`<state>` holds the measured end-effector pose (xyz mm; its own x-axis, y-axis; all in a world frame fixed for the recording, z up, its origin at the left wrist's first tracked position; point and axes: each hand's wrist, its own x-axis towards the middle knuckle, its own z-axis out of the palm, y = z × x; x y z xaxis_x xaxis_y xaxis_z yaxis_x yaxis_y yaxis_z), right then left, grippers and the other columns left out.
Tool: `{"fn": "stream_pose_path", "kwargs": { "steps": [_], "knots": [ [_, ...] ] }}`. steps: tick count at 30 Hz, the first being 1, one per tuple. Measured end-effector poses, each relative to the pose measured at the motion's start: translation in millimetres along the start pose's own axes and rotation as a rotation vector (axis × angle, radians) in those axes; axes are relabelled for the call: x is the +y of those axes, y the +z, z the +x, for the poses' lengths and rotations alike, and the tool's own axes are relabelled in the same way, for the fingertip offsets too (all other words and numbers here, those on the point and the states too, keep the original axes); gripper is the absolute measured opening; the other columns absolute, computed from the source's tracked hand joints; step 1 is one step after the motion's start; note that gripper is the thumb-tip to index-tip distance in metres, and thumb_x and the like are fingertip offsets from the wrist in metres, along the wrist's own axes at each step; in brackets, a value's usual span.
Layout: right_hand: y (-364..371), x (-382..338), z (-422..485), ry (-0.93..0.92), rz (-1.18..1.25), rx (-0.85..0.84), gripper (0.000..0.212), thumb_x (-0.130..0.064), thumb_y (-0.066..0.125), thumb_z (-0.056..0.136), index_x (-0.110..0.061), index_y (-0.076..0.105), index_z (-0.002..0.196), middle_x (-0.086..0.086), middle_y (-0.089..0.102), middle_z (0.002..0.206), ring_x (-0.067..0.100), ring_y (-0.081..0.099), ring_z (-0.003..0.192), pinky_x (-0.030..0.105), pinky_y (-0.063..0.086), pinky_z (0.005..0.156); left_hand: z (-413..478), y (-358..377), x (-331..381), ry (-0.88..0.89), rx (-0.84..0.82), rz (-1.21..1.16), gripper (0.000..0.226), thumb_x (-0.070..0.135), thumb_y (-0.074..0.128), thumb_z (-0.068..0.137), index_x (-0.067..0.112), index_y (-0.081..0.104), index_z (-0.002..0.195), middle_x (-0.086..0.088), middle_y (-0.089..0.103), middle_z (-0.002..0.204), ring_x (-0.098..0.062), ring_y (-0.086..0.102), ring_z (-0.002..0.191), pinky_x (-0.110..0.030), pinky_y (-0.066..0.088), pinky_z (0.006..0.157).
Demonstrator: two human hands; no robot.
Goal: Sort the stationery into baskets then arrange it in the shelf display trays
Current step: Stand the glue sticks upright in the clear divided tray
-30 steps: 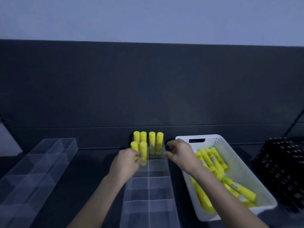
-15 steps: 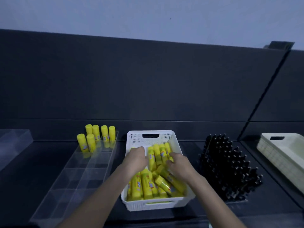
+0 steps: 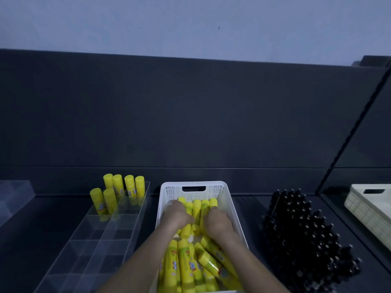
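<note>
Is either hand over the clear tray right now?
No: the left hand and right hand are both down in the white basket among the glue sticks.

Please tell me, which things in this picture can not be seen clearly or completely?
- Head view: fingertips of left hand and right hand are buried among the glue sticks; grip unclear.
- Glue stick labels: too blurred to read.
- White basket: near end cut off by bottom edge.
- Black items: too dark to identify.
</note>
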<state>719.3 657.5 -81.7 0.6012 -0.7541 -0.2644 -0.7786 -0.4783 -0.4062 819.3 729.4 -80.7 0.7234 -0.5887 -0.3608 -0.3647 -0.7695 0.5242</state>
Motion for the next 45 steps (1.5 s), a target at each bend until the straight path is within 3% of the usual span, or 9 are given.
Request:
{"fn": "stream_pose_path", "kwargs": {
  "steps": [2,4,10,13,18,23,33,38,45],
  "knots": [
    [5,1,6,0.029,0.099,0.015,0.035,-0.022,0.036,0.098,0.000,0.051,0.120,0.016,0.056,0.127,0.032,0.053,0.118,0.031,0.044,0.090,8,0,0,-0.018,-0.046,-0.088,0.037,0.026,0.072,0.077,0.008,0.052,0.103,-0.008,0.058,0.108,-0.020,0.054,0.093,-0.030,0.051,0.083],
    [7,3,11,0.072,0.241,0.021,0.033,-0.024,0.043,0.095,0.001,0.055,0.114,0.017,0.061,0.120,0.031,0.057,0.111,0.029,0.045,0.083,13,4,-2,-0.040,-0.099,-0.259,0.052,0.018,0.076,0.073,0.005,0.052,0.117,-0.008,0.061,0.114,-0.020,0.058,0.098,-0.027,0.050,0.081],
    [2,2,8,0.115,0.656,0.043,0.021,-0.018,0.052,0.091,-0.005,0.059,0.105,0.012,0.066,0.102,0.027,0.061,0.093,0.034,0.051,0.081,10,2,-1,-0.031,-0.069,-0.655,0.049,-0.003,0.076,0.069,0.001,0.060,0.115,-0.011,0.068,0.091,-0.027,0.065,0.090,-0.035,0.054,0.080],
    [-11,1,-11,0.029,0.912,0.080,0.009,-0.010,0.051,0.091,-0.009,0.059,0.088,0.001,0.057,0.068,0.013,0.051,0.061,0.021,0.044,0.052,0,-9,0,0.008,-0.038,-0.813,0.036,-0.005,0.074,0.071,-0.002,0.064,0.105,-0.017,0.069,0.092,-0.032,0.067,0.088,-0.046,0.055,0.082],
    [-37,5,-48,-0.093,1.306,-0.010,0.014,-0.015,0.054,0.092,-0.011,0.057,0.079,0.003,0.055,0.068,0.013,0.049,0.063,0.025,0.038,0.061,-37,-35,-3,0.184,-0.013,-0.947,0.013,-0.005,0.066,0.079,0.001,0.065,0.091,-0.015,0.067,0.082,-0.028,0.064,0.072,-0.035,0.054,0.067],
    [-44,5,-64,-0.123,1.506,-0.172,0.013,-0.017,0.055,0.091,-0.008,0.057,0.081,0.005,0.059,0.064,0.013,0.051,0.056,0.026,0.034,0.055,-72,-52,-17,0.300,0.024,-1.020,0.019,0.001,0.074,0.073,0.004,0.068,0.091,-0.019,0.070,0.088,-0.030,0.067,0.081,-0.044,0.054,0.079],
    [-27,-38,-83,-0.206,1.359,-0.210,0.013,-0.020,0.058,0.089,-0.014,0.065,0.080,-0.009,0.057,0.053,0.005,0.051,0.053,0.024,0.035,0.059,-112,-87,-74,0.328,0.210,-1.026,0.016,-0.001,0.070,0.076,0.012,0.066,0.083,0.002,0.069,0.069,-0.012,0.065,0.067,-0.023,0.051,0.058],
    [-9,-73,-81,-0.260,1.199,-0.086,0.011,-0.015,0.059,0.088,-0.014,0.057,0.077,0.002,0.057,0.075,0.013,0.050,0.070,0.025,0.038,0.065,-110,-106,-120,0.302,0.234,-1.019,0.018,0.004,0.075,0.072,0.014,0.067,0.085,0.002,0.069,0.074,-0.014,0.062,0.070,-0.027,0.048,0.062],
    [17,-146,-60,-0.316,0.910,0.185,0.020,-0.003,0.065,0.080,-0.013,0.048,0.076,0.004,0.054,0.071,0.020,0.051,0.069,0.029,0.040,0.065,-97,-151,-189,0.322,0.232,-1.007,0.024,0.013,0.072,0.062,0.013,0.066,0.085,0.003,0.070,0.069,-0.012,0.065,0.066,-0.026,0.051,0.057]
  ]
}}
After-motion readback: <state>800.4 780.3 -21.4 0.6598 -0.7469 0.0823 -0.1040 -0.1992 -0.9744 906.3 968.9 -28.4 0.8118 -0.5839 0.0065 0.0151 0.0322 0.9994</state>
